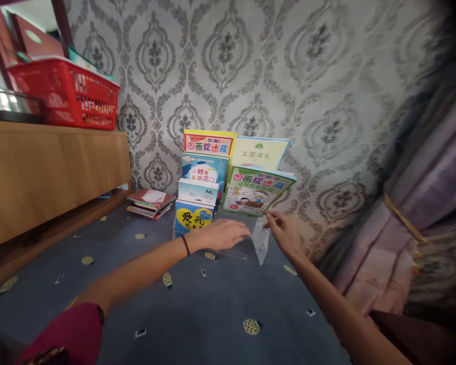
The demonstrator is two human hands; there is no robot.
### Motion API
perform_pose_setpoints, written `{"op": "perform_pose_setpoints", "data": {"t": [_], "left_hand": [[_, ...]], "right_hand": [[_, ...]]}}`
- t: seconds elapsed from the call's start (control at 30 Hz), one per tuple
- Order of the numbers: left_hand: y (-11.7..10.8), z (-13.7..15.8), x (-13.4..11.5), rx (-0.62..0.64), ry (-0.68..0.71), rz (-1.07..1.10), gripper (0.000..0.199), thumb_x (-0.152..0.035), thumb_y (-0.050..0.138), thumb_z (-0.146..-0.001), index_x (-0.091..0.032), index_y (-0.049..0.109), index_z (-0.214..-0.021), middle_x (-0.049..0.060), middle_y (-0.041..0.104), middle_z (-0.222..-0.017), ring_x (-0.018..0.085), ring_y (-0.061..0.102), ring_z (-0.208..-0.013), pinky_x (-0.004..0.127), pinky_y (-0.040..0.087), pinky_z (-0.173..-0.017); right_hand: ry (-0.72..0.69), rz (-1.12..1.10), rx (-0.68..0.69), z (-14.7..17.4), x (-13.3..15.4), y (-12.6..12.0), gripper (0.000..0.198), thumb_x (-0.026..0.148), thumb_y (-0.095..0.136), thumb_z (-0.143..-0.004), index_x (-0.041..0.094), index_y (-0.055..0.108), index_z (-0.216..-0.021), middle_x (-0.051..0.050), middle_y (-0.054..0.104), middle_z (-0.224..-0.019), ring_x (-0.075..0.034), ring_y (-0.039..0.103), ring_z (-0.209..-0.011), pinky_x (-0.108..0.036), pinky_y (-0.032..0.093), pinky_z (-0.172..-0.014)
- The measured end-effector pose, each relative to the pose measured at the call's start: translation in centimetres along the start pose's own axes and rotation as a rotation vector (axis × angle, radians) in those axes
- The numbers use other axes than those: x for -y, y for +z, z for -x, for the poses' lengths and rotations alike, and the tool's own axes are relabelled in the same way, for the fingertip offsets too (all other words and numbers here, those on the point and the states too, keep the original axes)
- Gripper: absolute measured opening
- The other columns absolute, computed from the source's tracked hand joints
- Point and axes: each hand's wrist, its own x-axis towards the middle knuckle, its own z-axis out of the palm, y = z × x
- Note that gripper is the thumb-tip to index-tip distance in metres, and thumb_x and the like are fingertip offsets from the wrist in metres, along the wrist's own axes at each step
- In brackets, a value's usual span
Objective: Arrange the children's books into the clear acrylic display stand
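A clear plastic tiered book stand (261, 242) stands on the cloth-covered surface. On its left side, picture books rise in steps, with a blue-and-yellow book (193, 217) at the front. Its right side holds a green picture book (255, 191) in front of a pale yellow book (259, 153). My right hand (287, 235) pinches the stand's right edge, just below the green book's corner. Reaching across the front, my left hand (226, 234) is over the lower clear tier with fingers stretched out, holding nothing that I can see.
A low stack of books (151, 203) lies left of the stand. Farther left is a wooden cabinet (57, 172) bearing a red basket (66, 94) and a metal bowl (11, 104). Patterned wallpaper backs the stand, and a gathered curtain (380, 258) hangs at right.
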Motion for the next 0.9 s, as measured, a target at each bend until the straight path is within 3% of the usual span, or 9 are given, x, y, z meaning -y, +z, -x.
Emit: {"op": "perform_pose_setpoints", "data": {"t": [0.1,0.2,0.3,0.37,0.4,0.5,0.63,0.77,0.9], "left_hand": [[-0.2,5.6,-1.0,0.006,-0.019,0.110,0.027,-0.021,0.046,-0.101,-0.021,0.066,-0.119,0.008,0.071,-0.121,0.019,0.066,-0.112,0.030,0.048,-0.097],[-0.7,12.0,-0.1,0.030,-0.137,0.231,0.025,-0.026,0.048,-0.101,-0.021,0.070,-0.111,0.006,0.076,-0.111,0.017,0.070,-0.099,0.025,0.049,-0.088],[-1.1,17.8,3.2,0.023,-0.430,0.245,0.027,-0.029,0.049,-0.098,-0.018,0.073,-0.092,0.000,0.076,-0.079,0.012,0.068,-0.070,0.021,0.047,-0.068],[-1.4,20.5,6.6,-0.022,-0.714,0.077,0.035,-0.033,0.044,-0.100,-0.018,0.071,-0.083,-0.002,0.073,-0.070,0.013,0.066,-0.066,0.020,0.047,-0.066],[-1.6,21.5,8.5,-0.049,-0.786,0.011,0.036,-0.032,0.043,-0.100,-0.018,0.070,-0.081,0.000,0.073,-0.074,0.014,0.067,-0.071,0.022,0.048,-0.069],[-2.0,22.5,14.1,-0.122,-0.922,-0.152,0.029,-0.028,0.042,-0.098,-0.017,0.068,-0.103,0.010,0.074,-0.104,0.024,0.066,-0.098,0.033,0.049,-0.086],[-1.7,20.9,19.9,-0.113,-0.961,-0.278,0.038,-0.027,0.051,-0.094,-0.012,0.056,-0.129,0.022,0.060,-0.134,0.032,0.053,-0.127,0.045,0.040,-0.105],[-0.4,19.0,23.0,-0.049,-0.932,-0.326,0.052,-0.034,0.062,-0.091,-0.014,0.048,-0.137,0.024,0.049,-0.147,0.038,0.038,-0.142,0.057,0.030,-0.112],[0.7,18.8,24.0,0.003,-0.908,-0.359,0.054,-0.038,0.066,-0.089,-0.020,0.046,-0.136,0.021,0.050,-0.147,0.038,0.038,-0.142,0.067,0.021,-0.112]], "right_hand": [[-0.021,-0.071,-0.015,4.0,0.8,0.8,0.056,0.064,0.046,-0.086,0.016,0.073,-0.094,-0.007,0.069,-0.060,-0.024,0.065,-0.058,-0.033,0.049,-0.060],[-0.006,-0.155,0.098,9.0,1.8,2.1,0.055,0.067,0.048,-0.087,0.019,0.074,-0.093,-0.006,0.069,-0.062,-0.024,0.066,-0.060,-0.034,0.052,-0.062],[0.034,-0.242,0.264,13.6,2.9,3.9,0.055,0.070,0.049,-0.088,0.021,0.075,-0.089,-0.006,0.070,-0.067,-0.024,0.067,-0.060,-0.033,0.055,-0.062],[0.036,-0.276,0.384,15.9,3.9,5.4,0.055,0.070,0.048,-0.089,0.023,0.075,-0.086,-0.006,0.072,-0.070,-0.023,0.067,-0.061,-0.033,0.055,-0.063],[0.032,-0.288,0.441,16.8,4.6,6.1,0.055,0.070,0.047,-0.090,0.023,0.076,-0.087,-0.006,0.071,-0.068,-0.023,0.067,-0.061,-0.033,0.055,-0.064],[-0.004,-0.321,0.598,18.5,6.8,8.2,0.057,0.067,0.043,-0.094,0.022,0.077,-0.090,-0.004,0.067,-0.065,-0.022,0.066,-0.063,-0.030,0.054,-0.065],[-0.051,-0.351,0.695,19.8,9.2,10.8,0.058,0.064,0.038,-0.098,0.021,0.077,-0.091,-0.004,0.068,-0.069,-0.019,0.065,-0.063,-0.027,0.052,-0.064],[-0.022,-0.377,0.635,20.7,9.6,12.4,0.057,0.064,0.039,-0.098,0.022,0.077,-0.091,-0.006,0.072,-0.077,-0.020,0.067,-0.069,-0.029,0.053,-0.068],[0.056,-0.384,0.627,21.1,9.0,12.8,0.058,0.066,0.039,-0.097,0.023,0.077,-0.095,-0.006,0.073,-0.077,-0.019,0.064,-0.061,-0.030,0.054,-0.064]]}}
